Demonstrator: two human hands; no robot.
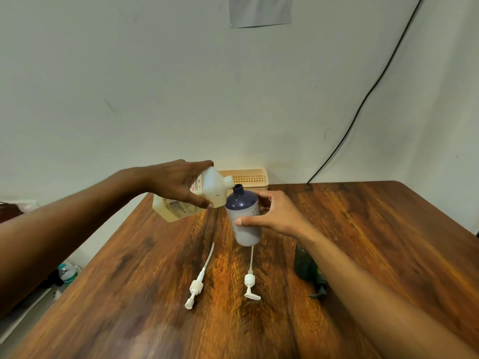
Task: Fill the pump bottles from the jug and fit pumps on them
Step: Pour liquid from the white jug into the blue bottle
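My left hand grips a translucent white jug and holds it tilted, its spout just beside the open neck of a dark blue pump bottle. That bottle stands upright on the wooden table with my right hand wrapped around its body. Two white pumps lie loose on the table nearer to me: one on the left, one below the blue bottle. A dark green bottle with a pump fitted lies on its side, partly hidden under my right forearm.
A beige perforated basket stands at the table's far edge against the wall. A black cable runs down the wall on the right. A water bottle sits on the floor to the left of the table.
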